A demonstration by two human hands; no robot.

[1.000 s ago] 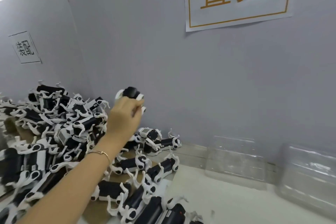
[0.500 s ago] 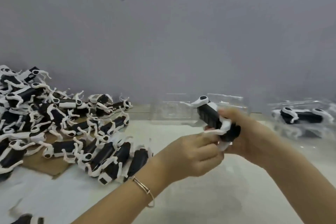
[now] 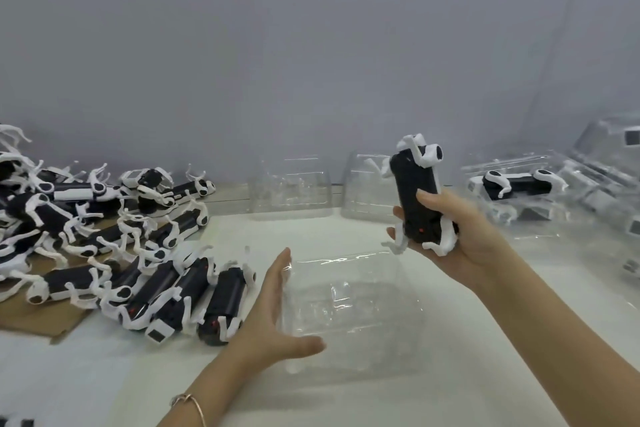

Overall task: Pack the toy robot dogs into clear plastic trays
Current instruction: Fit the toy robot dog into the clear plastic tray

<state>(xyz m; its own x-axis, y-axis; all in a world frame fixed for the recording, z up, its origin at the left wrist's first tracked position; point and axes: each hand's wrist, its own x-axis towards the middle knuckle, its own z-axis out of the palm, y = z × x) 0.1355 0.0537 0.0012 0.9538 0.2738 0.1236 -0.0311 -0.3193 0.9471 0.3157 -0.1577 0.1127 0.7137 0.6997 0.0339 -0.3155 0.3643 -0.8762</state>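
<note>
Table (image 3: 381, 399): white, matte, flat; the work surface bearing everything else.

Heap of toy dogs (image 3: 104, 236): at nine o'clock from the frame's centre; glossy black oblong bodies with thin, bent white legs, tangled; partly on a brown cardboard sheet (image 3: 34, 319); judged to be unpacked stock, kept within the left arm's reach.

Packed trays (image 3: 516, 187): at three o'clock; thin clear moulded plastic, one dog visible lying on its side inside; judged finished work, set apart from the stock.

Clear tray (image 3: 349, 308): at six o'clock, directly before the person; glossy, round-cornered, with moulded recesses, empty; probably placed centrally to receive the held dog.

Spare trays (image 3: 289, 189): two, at twelve o'clock by the grey wall; seemingly empty.

Toy robot dog (image 3: 417, 198): at two o'clock, raised above the table, stood on end, apart from the clear tray; hard smooth black shell, white legs.

Right hand (image 3: 460, 236): fingers and thumb wrapped round the dog's lower half; likely orienting it before insertion.

Left hand (image 3: 273, 315): fingers straight, palm flat against the clear tray's nine o'clock wall, holding nothing; judged to be steadying the light tray.

Bracelet (image 3: 190, 406): thin gold band on the left wrist.
</note>
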